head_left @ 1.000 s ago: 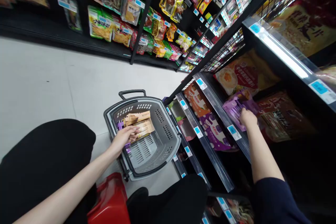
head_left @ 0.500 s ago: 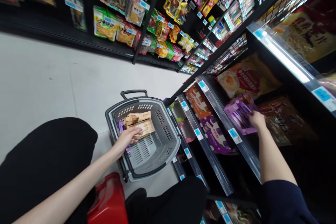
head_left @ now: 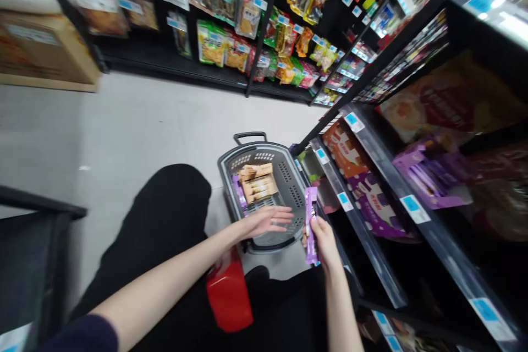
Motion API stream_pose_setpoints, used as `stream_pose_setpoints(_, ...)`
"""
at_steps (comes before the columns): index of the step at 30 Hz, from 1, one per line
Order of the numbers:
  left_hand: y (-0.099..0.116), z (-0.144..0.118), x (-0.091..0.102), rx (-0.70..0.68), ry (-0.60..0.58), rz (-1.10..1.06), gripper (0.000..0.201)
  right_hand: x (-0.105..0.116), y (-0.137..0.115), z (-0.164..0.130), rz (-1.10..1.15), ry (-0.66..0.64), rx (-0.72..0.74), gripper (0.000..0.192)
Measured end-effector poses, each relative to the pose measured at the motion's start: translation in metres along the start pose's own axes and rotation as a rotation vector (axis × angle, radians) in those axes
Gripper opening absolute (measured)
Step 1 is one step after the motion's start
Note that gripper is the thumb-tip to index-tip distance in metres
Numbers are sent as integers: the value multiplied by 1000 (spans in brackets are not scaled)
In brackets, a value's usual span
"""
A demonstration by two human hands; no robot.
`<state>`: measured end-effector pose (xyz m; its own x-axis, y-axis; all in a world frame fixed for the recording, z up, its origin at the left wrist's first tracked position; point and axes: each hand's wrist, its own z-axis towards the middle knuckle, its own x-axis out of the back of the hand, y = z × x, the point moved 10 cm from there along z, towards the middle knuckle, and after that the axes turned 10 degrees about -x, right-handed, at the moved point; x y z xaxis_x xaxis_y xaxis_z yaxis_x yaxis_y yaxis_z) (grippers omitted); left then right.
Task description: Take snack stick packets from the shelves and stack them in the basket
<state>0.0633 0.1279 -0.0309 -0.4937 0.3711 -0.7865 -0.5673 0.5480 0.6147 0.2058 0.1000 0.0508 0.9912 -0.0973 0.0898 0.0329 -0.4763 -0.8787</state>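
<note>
A slim purple sachet [head_left: 311, 203] stands upright in my right hand [head_left: 324, 239], just right of the grey shopping basket [head_left: 284, 148]. My left hand [head_left: 266, 220] is over the basket's near side, fingers stretched out towards the sachet and holding nothing. Inside the basket lie a tan cardboard box with light sachets [head_left: 260, 188] and, along its left wall, some purple packets [head_left: 239, 192]. On the shelf at right sits an opened purple box [head_left: 433, 179] with several similar purple sachets in it.
Shelves with price tags [head_left: 414, 209] run down the right side. An orange box [head_left: 345, 148] and a purple box [head_left: 375, 203] stand on a lower shelf. Bagged snacks [head_left: 212, 44] fill the far shelves. A red stool-like object [head_left: 229, 294] is between my legs; a cardboard carton [head_left: 45, 49] is far left.
My right hand has come away from the purple box on the shelf with a purple sachet and is now beside the basket. My left hand has moved right, opening its fingers. The view has shifted.
</note>
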Motion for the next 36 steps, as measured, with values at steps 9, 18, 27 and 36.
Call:
stream_pose_setpoints(9,-32,-5,14,-26,109,290,23,-72,129,9,198,-50,-131,38)
stream_pose_setpoints(18,-16,-5,53,-93,378,439,22,-89,133,14,149,-115,-135,41)
stream_pose_setpoints(27,15,-3,73,-166,480,414,19,-100,136,9,154,-185,-153,38)
stream_pose_setpoints(36,6,-1,73,-103,447,377,16,-98,144,7,156,-181,-198,40)
